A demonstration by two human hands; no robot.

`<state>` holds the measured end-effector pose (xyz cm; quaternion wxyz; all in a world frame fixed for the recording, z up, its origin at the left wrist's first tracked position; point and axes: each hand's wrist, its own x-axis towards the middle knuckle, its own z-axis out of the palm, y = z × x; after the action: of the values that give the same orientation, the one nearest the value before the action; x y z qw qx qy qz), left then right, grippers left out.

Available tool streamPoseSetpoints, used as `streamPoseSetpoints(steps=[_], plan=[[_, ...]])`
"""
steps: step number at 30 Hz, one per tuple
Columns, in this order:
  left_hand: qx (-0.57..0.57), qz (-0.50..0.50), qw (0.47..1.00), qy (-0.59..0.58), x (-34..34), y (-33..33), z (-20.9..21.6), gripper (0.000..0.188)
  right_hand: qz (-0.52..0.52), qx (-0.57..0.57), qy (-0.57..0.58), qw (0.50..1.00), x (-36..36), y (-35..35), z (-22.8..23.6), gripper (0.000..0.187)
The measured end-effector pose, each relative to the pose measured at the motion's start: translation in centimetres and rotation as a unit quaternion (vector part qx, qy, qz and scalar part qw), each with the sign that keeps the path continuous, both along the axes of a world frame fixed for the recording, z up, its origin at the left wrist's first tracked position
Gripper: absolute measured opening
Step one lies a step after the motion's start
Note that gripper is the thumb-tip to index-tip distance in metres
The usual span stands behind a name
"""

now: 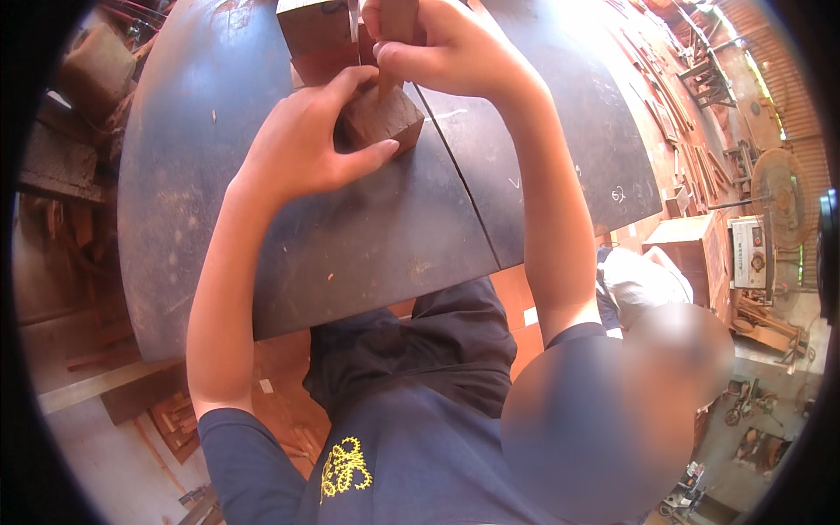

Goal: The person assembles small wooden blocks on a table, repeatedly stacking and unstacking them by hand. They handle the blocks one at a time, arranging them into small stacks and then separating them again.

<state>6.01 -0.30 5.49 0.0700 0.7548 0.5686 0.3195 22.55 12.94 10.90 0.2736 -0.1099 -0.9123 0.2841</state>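
At the far part of the dark table (350,271), my left hand (302,136) grips a brown wooden block (394,121), with its thumb along the near side and its fingers over the top. My right hand (451,52) is closed round a flat strip of wood (400,19). The strip stands upright, its lower end against the block; whether it enters the block cannot be made out. A larger wooden block (317,39) stands just beyond my left fingers. Its top runs out of the picture.
A narrow seam (464,179) crosses the tabletop. Another person (643,284) is low down beyond the table's right side, near a wooden box (687,241). Wooden strips (661,96) lie on the floor at the right, and a large round fan (779,197) stands behind. Dark timber (57,157) is at the left.
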Motion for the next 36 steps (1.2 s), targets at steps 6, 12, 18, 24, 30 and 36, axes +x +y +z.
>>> streamPoseSetpoints(steps=[6,12,18,24,30,36], plan=[[-0.003,0.015,1.000,-0.002,0.1,0.1,0.0,0.064,0.036,-0.067,-0.033,0.997,0.4,-0.1,0.7,0.020],[-0.008,0.010,1.000,-0.009,0.1,0.3,-0.1,0.064,0.039,-0.076,-0.054,0.995,1.0,0.1,1.5,0.019],[-0.063,0.012,0.998,-0.002,0.1,0.0,0.4,0.061,0.047,-0.090,-0.016,0.995,0.9,0.5,0.9,0.020],[-0.060,0.001,0.998,-0.009,0.1,0.0,0.6,0.061,0.082,-0.116,-0.019,0.990,1.2,0.7,1.0,0.019],[-0.055,0.002,0.998,0.000,0.1,-0.1,0.5,0.061,0.044,-0.140,-0.039,0.988,1.3,0.5,1.1,0.018],[-0.060,0.004,0.998,0.000,0.1,-0.2,0.5,0.060,-0.026,-0.118,-0.068,0.990,1.4,0.0,1.2,0.018]])
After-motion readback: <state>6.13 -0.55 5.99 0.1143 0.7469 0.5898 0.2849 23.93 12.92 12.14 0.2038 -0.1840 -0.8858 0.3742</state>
